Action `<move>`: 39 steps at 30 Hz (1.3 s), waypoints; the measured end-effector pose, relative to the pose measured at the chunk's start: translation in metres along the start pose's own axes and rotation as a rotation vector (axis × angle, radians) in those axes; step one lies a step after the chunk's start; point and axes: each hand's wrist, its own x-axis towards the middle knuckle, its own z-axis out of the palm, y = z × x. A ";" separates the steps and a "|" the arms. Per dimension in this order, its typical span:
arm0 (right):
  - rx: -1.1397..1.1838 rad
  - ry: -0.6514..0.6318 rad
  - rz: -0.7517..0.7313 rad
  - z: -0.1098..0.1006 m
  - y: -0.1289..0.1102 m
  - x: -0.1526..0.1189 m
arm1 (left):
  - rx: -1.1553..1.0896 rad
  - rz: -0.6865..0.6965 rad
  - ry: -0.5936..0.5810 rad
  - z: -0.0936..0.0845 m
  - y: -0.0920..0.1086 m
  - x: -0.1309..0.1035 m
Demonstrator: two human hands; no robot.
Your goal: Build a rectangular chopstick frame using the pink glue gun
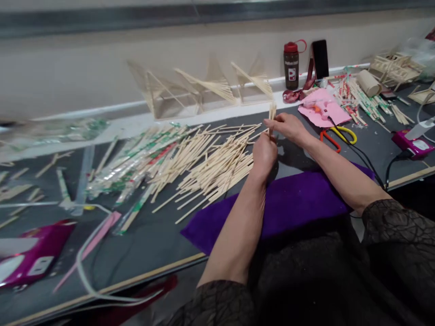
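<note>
**Over the table (152, 244), a stick bundle (272, 111) held upright**

The left hand (265, 155) is closed round the bundle's lower part; the right hand (289, 127) touches it higher up, though whether it pinches I cannot tell. Loose sticks (217, 167) lie just left of the hands; a cloth (302, 194) covers part of the near edge.

Dark clothes (306, 276), bare forearms (234, 231), bare hands (265, 151).
Left sleeve (217, 303) and right sleeve (385, 222) match: brownish-black, irregular crackle-like web of darker lines all over, loose cut, hems around the elbows, uncovered from there down. Pattern reads clearer on the right, dimmer on the left. Clothes over the lap near-black, look plain; weave and seams lost in shadow.
</note>
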 end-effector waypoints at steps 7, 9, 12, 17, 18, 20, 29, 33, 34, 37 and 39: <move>0.196 0.036 0.114 0.012 0.004 0.001 | 0.099 0.031 -0.054 0.000 0.014 -0.018; 0.332 -0.025 0.189 0.011 0.006 0.003 | 0.030 0.029 -0.073 0.000 0.015 -0.016; 0.474 -0.108 0.206 0.002 0.009 0.006 | -0.285 -0.075 -0.258 -0.004 0.015 -0.010; 0.595 -0.221 0.132 -0.012 0.011 0.005 | -0.808 -0.298 -0.651 -0.016 0.015 -0.005; 0.600 -0.231 0.117 -0.013 0.011 0.004 | -0.854 -0.307 -0.674 -0.018 0.015 -0.005; 0.590 -0.227 0.107 -0.015 0.009 0.002 | -0.919 -0.319 -0.694 -0.020 0.016 -0.005; 0.578 -0.120 0.144 -0.013 0.013 0.005 | -1.007 -0.419 -0.605 -0.014 0.013 -0.001; 0.557 -0.119 0.181 -0.014 0.011 0.004 | -0.997 -0.420 -0.614 -0.012 0.012 -0.001; 0.554 -0.128 0.195 -0.014 0.009 0.003 | -0.995 -0.418 -0.618 -0.012 0.012 -0.001; 0.541 -0.162 0.216 -0.016 0.007 0.001 | -0.995 -0.410 -0.639 -0.012 0.011 -0.001; 0.530 -0.173 0.213 -0.017 0.005 0.000 | -1.005 -0.398 -0.664 -0.012 0.010 -0.001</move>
